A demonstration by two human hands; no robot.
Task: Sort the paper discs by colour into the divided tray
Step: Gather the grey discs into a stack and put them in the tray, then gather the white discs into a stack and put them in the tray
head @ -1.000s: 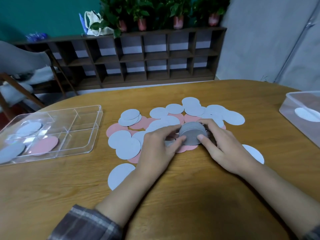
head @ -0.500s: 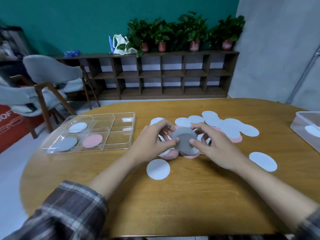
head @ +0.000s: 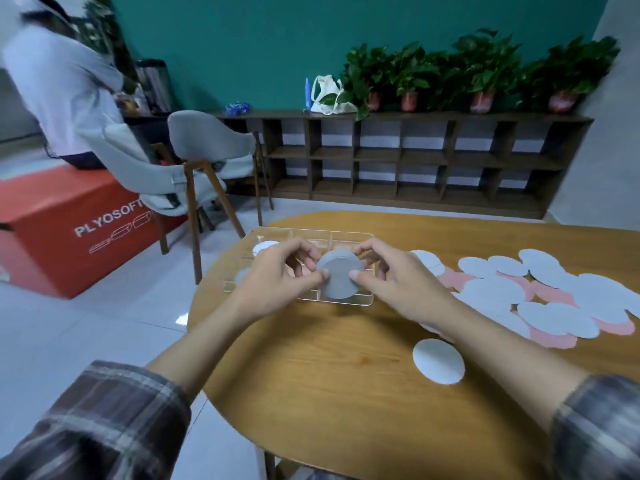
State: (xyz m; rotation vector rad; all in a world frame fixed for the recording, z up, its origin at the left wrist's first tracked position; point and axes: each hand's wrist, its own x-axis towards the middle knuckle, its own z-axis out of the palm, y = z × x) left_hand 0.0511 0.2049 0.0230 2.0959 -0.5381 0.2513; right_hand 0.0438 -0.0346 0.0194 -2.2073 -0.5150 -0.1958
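A stack of grey paper discs (head: 341,275) is held upright between both hands, above the clear divided tray (head: 349,301). My left hand (head: 277,282) pinches its left edge and my right hand (head: 398,278) pinches its right edge. In the tray, a white disc (head: 264,247) lies in a far-left compartment and a grey disc (head: 242,276) shows partly behind my left hand. A pile of white and pink discs (head: 540,292) spreads over the table to the right. One lone white disc (head: 438,361) lies near my right forearm.
The round wooden table (head: 329,375) ends just left of the tray. Beyond it stand a grey chair (head: 211,150), a red box (head: 69,226) with a person sitting on it, and a dark shelf (head: 415,157) with potted plants.
Both hands have lifted the grey stack off the pile and carried it left, over the tray. The view has swung left, so the pile now lies to the right.
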